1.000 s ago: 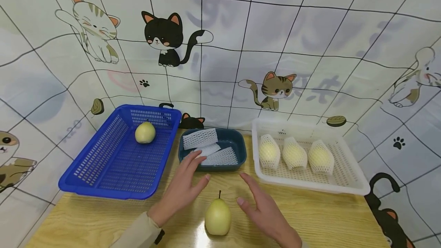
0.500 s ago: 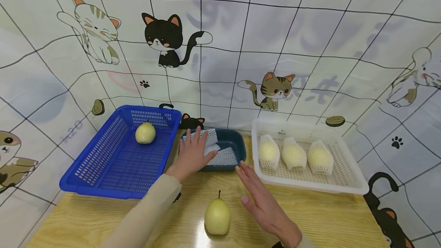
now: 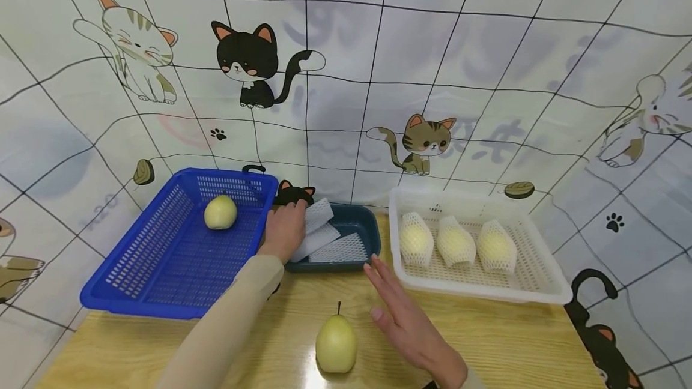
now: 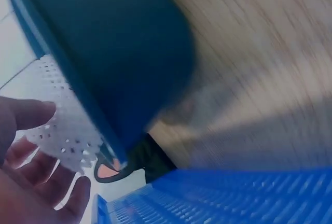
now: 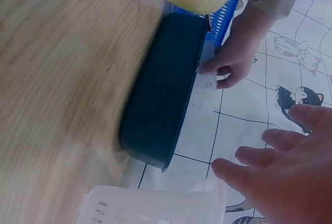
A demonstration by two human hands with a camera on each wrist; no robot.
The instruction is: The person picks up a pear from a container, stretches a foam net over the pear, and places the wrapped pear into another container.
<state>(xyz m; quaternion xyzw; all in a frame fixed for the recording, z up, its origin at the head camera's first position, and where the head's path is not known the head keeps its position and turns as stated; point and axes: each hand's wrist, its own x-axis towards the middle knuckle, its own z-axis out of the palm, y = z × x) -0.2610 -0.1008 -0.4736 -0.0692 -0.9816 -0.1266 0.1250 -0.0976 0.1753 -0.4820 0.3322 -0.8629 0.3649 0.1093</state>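
I had the left hand point(image 3: 285, 230) pinching a net point(image 4: 67, 112), the right hand point(image 3: 413, 323) straight-fingered, a bare pear point(image 3: 336, 345) just left of it. Three netted pears point(image 3: 456, 242) farther right looked done; that one and the leftmost pear point(image 3: 220, 212) did not.

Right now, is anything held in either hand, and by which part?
Left hand pinches a white foam net by its end nearest the blue basket; how firmly can't be told. Right hand holds nothing.
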